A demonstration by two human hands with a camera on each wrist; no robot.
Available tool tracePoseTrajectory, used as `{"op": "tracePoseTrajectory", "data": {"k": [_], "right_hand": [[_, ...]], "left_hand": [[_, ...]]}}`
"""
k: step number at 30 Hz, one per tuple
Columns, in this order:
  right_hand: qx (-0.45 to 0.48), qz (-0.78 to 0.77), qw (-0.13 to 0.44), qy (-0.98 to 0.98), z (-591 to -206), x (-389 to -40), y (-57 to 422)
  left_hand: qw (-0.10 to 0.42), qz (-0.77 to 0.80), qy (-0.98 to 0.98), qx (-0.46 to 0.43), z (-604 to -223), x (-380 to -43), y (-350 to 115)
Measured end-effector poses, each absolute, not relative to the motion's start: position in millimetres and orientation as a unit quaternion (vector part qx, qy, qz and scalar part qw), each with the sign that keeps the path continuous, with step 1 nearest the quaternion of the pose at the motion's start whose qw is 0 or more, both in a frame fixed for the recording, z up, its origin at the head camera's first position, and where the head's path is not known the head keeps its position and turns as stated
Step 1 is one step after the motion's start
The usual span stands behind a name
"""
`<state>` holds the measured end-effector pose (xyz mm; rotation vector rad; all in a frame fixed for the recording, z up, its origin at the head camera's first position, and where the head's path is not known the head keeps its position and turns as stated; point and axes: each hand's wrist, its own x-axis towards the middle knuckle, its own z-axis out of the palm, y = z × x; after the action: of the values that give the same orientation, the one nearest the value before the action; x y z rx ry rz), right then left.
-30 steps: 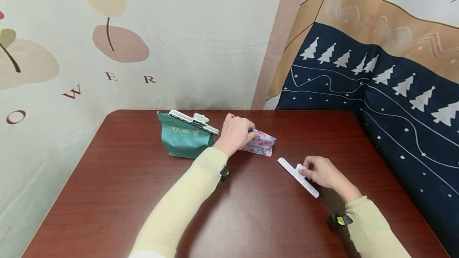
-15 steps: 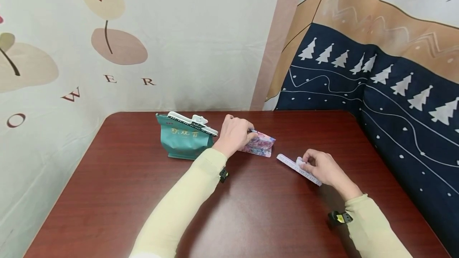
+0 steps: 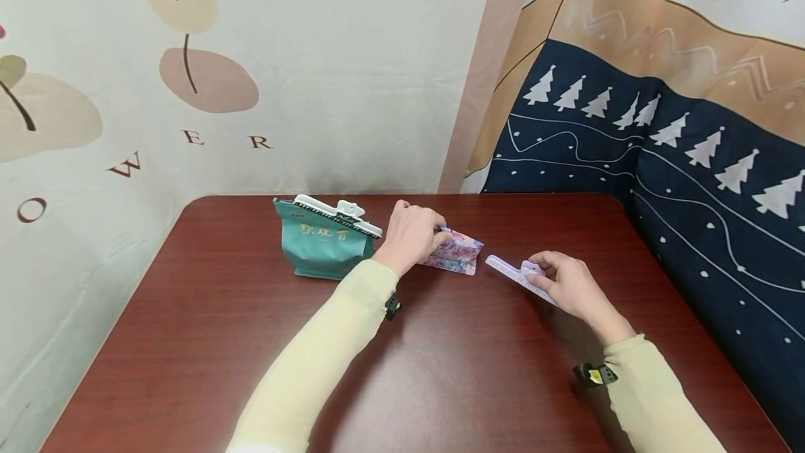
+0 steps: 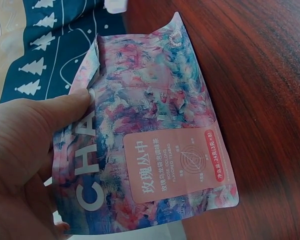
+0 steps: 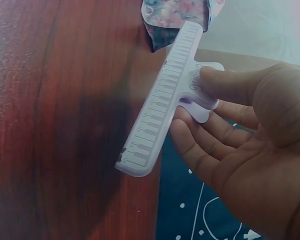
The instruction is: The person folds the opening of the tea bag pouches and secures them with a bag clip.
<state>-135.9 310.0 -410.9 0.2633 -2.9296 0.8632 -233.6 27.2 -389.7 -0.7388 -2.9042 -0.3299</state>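
My left hand (image 3: 411,235) pinches the top edge of a pink and blue tea bag pouch (image 4: 150,95), thumb on its printed front in the left wrist view. The pouch stands on the table. My right hand (image 3: 569,286) holds a long white bag clip (image 5: 157,105) with piano-key print by its handle tabs, thumb on one side and fingers on the other. Held above the table, the clip points with its far end toward the pouch's right edge, a small gap apart in the head view. The fingers behind the pouch are mostly hidden.
Left of the pouch stands a green bag (image 3: 327,247), its top closed by another white clip (image 3: 339,215). Both are on the dark red wooden table (image 3: 239,355). A pale printed cloth (image 3: 352,89) hangs behind, a navy tree-pattern cloth (image 3: 692,201) on the right.
My right hand has lifted the clip and moved it slightly away from me, turning it so that its strip lies flatter. The left hand and pouch have stayed in place.
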Motion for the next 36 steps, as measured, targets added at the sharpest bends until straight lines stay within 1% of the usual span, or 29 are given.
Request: {"op": "tracePoseTrajectory", "data": {"k": [15,31,36], "right_hand": [[0.085,0.283,0.097,-0.950,-408,-148,305],[0.094,0.297,0.130,-0.941,-406,-158,300],[0.097,0.293,0.126,-0.943,-405,-163,298]], "left_hand": [[0.063,-0.109,-0.962,-0.241,-391,-232,26],[0.072,-0.097,-0.962,-0.243,-390,-233,29],[0.073,-0.095,-0.962,-0.244,-390,-233,28]]}}
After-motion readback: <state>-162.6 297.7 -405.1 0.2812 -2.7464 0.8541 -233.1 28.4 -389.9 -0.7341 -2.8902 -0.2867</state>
